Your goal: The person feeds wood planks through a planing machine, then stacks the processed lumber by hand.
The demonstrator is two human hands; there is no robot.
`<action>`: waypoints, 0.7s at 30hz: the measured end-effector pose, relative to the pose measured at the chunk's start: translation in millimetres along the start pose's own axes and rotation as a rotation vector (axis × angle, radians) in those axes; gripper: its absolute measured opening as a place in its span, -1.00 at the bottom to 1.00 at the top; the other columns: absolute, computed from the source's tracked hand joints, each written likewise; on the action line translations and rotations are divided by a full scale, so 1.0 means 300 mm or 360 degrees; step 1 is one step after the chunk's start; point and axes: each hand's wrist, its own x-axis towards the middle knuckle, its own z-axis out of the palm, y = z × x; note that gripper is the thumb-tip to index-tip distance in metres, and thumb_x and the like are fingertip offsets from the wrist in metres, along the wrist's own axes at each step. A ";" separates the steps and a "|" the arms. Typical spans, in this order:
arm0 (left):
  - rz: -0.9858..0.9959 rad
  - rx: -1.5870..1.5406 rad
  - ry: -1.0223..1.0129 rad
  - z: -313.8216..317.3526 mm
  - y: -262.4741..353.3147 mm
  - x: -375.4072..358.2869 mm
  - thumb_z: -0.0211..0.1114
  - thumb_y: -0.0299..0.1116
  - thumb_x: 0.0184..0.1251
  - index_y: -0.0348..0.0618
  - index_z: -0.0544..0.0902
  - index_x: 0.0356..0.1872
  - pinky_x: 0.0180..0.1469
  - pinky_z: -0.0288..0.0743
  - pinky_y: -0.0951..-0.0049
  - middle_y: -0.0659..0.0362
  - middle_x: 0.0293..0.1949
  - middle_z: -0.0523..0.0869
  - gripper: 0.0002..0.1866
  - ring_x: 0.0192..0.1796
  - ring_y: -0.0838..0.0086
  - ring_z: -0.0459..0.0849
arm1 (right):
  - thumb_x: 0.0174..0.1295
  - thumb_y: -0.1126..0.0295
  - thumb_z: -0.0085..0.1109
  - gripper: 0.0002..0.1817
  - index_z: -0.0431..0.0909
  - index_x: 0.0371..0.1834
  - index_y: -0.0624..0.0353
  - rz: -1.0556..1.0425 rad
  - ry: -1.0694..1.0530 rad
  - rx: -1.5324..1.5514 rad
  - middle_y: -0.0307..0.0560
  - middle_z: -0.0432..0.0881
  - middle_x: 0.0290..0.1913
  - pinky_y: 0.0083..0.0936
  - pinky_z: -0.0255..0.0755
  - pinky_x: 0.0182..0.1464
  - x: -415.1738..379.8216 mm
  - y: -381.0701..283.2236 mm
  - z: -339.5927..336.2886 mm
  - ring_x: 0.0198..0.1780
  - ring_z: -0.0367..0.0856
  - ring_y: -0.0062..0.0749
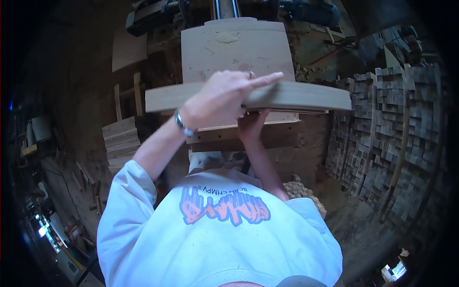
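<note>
1. Holding the long, pale, slightly curved wooden slat level above the flat beige wooden bench, the left hand wraps its top edge, forefinger stretched along it.
2. Under the slat, the right hand closes its grip on the lower edge.
3. Slipping looks possible: the slat overhangs both hands widely and could tip or knock the bench.
4. Right of the bench, 1 wall of stacked rough grey wooden blocks rises; the slat looks smooth and sanded.

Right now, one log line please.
left hand: on curved board | right hand: under board | below: flat panel | right: stacked blocks
</note>
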 end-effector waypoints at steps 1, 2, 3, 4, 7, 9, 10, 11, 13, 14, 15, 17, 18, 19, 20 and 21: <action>-0.0028 -0.0054 -0.0059 0.012 -0.062 0.034 0.39 -0.48 -0.23 0.33 0.36 0.36 -0.22 0.57 0.30 0.04 -0.30 0.69 -0.07 -0.29 0.24 0.68 | 0.12 -0.37 0.04 0.00 -0.13 0.51 -0.13 0.0019 0.0024 -0.0009 -0.19 -0.09 0.51 0.08 0.00 0.38 0.015 0.037 -0.052 0.50 -0.10 -0.19; 0.0058 -0.0145 -0.0003 0.058 -0.147 0.069 0.43 -0.46 -0.26 0.31 0.37 0.35 -0.15 0.57 0.27 0.03 -0.25 0.70 -0.06 -0.26 0.18 0.68 | 0.08 -0.42 0.03 0.03 -0.13 0.51 -0.13 0.0144 0.0224 -0.0116 -0.18 -0.01 0.48 0.02 0.00 0.38 0.011 0.044 -0.037 0.47 -0.02 -0.22; -0.0040 -0.0252 -0.0197 0.065 -0.201 0.115 0.46 -0.50 -0.30 0.26 0.39 0.34 -0.05 0.56 0.26 0.03 -0.13 0.71 -0.05 -0.18 0.23 0.70 | 0.04 -0.47 0.02 0.07 -0.12 0.51 -0.14 0.0267 0.0420 -0.0229 -0.18 0.06 0.45 -0.03 0.01 0.37 0.011 0.044 -0.032 0.43 0.05 -0.25; 0.0038 -0.0389 -0.0158 0.103 -0.277 0.153 0.46 -0.54 -0.31 0.25 0.39 0.34 -0.02 0.56 0.29 0.06 -0.09 0.71 -0.04 -0.16 0.29 0.70 | 0.03 -0.42 0.09 0.04 -0.08 0.49 -0.15 0.0350 0.0458 -0.0257 -0.19 0.09 0.44 0.00 -0.03 0.38 0.010 0.042 -0.049 0.42 0.05 -0.28; -0.0013 -0.0833 -0.0427 0.151 -0.492 0.292 0.46 -0.63 -0.30 0.22 0.39 0.34 0.05 0.54 0.42 0.13 -0.04 0.72 -0.03 -0.08 0.45 0.67 | 0.04 -0.35 0.18 0.02 -0.05 0.47 -0.15 0.0476 0.0436 -0.0643 -0.23 0.15 0.40 -0.02 0.00 0.39 0.006 0.023 -0.019 0.38 0.13 -0.30; -0.0356 -0.0903 -0.0717 0.156 -0.561 0.376 0.50 -0.54 -0.23 0.16 0.41 0.33 0.08 0.49 0.47 0.12 -0.10 0.72 -0.09 -0.02 0.46 0.63 | 0.04 -0.27 0.27 0.02 0.00 0.37 0.17 0.0484 0.0487 -0.0713 -0.04 0.22 0.32 -0.06 0.07 0.39 0.017 0.005 -0.014 0.30 0.24 -0.27; -0.0316 -0.0827 -0.0711 0.190 -0.612 0.408 0.48 -0.42 -0.14 0.13 0.43 0.32 0.09 0.48 0.43 0.10 -0.11 0.72 -0.18 -0.02 0.43 0.63 | 0.04 -0.24 0.29 0.01 0.01 0.27 0.29 0.0444 0.0477 -0.0786 0.07 0.26 0.26 -0.08 0.10 0.38 0.021 0.010 -0.024 0.26 0.28 -0.26; -0.0281 -0.0750 -0.0699 0.235 -0.652 0.427 0.46 -0.30 -0.04 0.09 0.45 0.30 0.10 0.46 0.39 0.08 -0.11 0.72 -0.25 -0.02 0.40 0.64 | 0.03 -0.21 0.32 0.00 0.03 0.17 0.42 0.0407 0.0460 -0.0861 0.19 0.30 0.20 -0.11 0.14 0.37 0.026 0.010 -0.037 0.23 0.31 -0.24; -0.0323 -0.0645 -0.0567 0.300 -0.676 0.441 0.43 -0.14 0.01 0.02 0.50 0.25 0.10 0.45 0.36 0.04 -0.10 0.71 -0.32 -0.02 0.33 0.63 | 0.05 -0.09 0.38 -0.08 0.02 0.01 0.48 0.0346 0.0410 -0.0937 0.29 0.36 0.09 -0.18 0.36 0.26 0.037 -0.023 -0.046 0.13 0.46 -0.19; -0.0359 -0.0527 -0.0453 0.330 -0.678 0.441 0.40 0.02 0.05 -0.04 0.55 0.19 0.10 0.44 0.32 0.01 -0.08 0.69 -0.34 -0.02 0.27 0.63 | 0.06 0.02 0.41 -0.05 -0.04 0.09 0.55 0.0524 0.0276 -0.1037 0.33 0.38 0.09 -0.26 0.47 0.14 0.033 -0.075 -0.023 0.09 0.53 -0.20; -0.0376 -0.0538 -0.0458 0.353 -0.665 0.440 0.40 0.02 0.05 -0.04 0.55 0.19 0.10 0.44 0.32 0.01 -0.08 0.69 -0.34 -0.02 0.27 0.63 | 0.07 0.13 0.43 -0.01 -0.10 0.17 0.62 0.0701 0.0146 -0.1126 0.36 0.39 0.10 -0.35 0.59 0.02 0.026 -0.123 -0.007 0.04 0.60 -0.20; -0.0315 0.0134 -0.0103 0.402 -0.634 0.431 0.32 0.20 0.08 -0.17 0.63 0.05 0.07 0.45 0.25 -0.02 -0.05 0.64 -0.33 -0.03 0.15 0.61 | 0.07 0.25 0.45 -0.13 0.06 0.16 0.64 0.0967 -0.0034 -0.1365 0.24 0.59 -0.09 -0.56 0.64 -0.27 0.023 -0.240 -0.028 -0.28 0.68 -0.38; -0.0321 0.0077 0.0044 0.445 -0.635 0.404 0.34 0.08 0.13 -0.17 0.65 -0.02 0.04 0.47 0.25 -0.03 -0.02 0.60 -0.45 -0.01 0.14 0.59 | 0.10 0.32 0.41 -0.39 0.33 0.06 0.54 0.0947 -0.0232 -0.1545 0.07 0.67 -0.25 -0.60 0.61 -0.35 0.025 -0.315 -0.047 -0.35 0.67 -0.47; -0.0339 0.0078 0.0032 0.459 -0.628 0.354 0.34 0.08 0.13 -0.17 0.65 -0.02 0.04 0.47 0.25 -0.03 -0.02 0.60 -0.45 -0.01 0.14 0.59 | 0.11 0.39 0.38 -0.67 0.56 -0.12 0.36 0.0782 -0.0199 -0.1798 -0.05 0.70 -0.34 -0.64 0.55 -0.42 0.029 -0.396 -0.060 -0.36 0.65 -0.55; -0.0313 0.0003 0.0483 0.460 -0.605 0.272 0.32 -0.08 0.18 -0.17 0.66 -0.04 0.01 0.50 0.28 -0.02 -0.05 0.62 -0.57 -0.04 0.17 0.61 | 0.10 0.41 0.38 -0.76 0.61 -0.21 0.28 0.0430 0.0180 -0.2022 -0.14 0.69 -0.41 -0.65 0.54 -0.41 0.036 -0.463 -0.043 -0.39 0.63 -0.58; -0.0275 -0.0073 0.0919 0.456 -0.572 0.174 0.31 -0.24 0.23 -0.17 0.67 -0.07 -0.03 0.53 0.32 0.00 -0.09 0.65 -0.69 -0.08 0.19 0.64 | 0.10 0.37 0.38 -0.77 0.62 -0.24 0.23 -0.0246 0.0132 -0.2115 -0.19 0.66 -0.38 -0.59 0.53 -0.34 0.057 -0.520 -0.115 -0.37 0.61 -0.55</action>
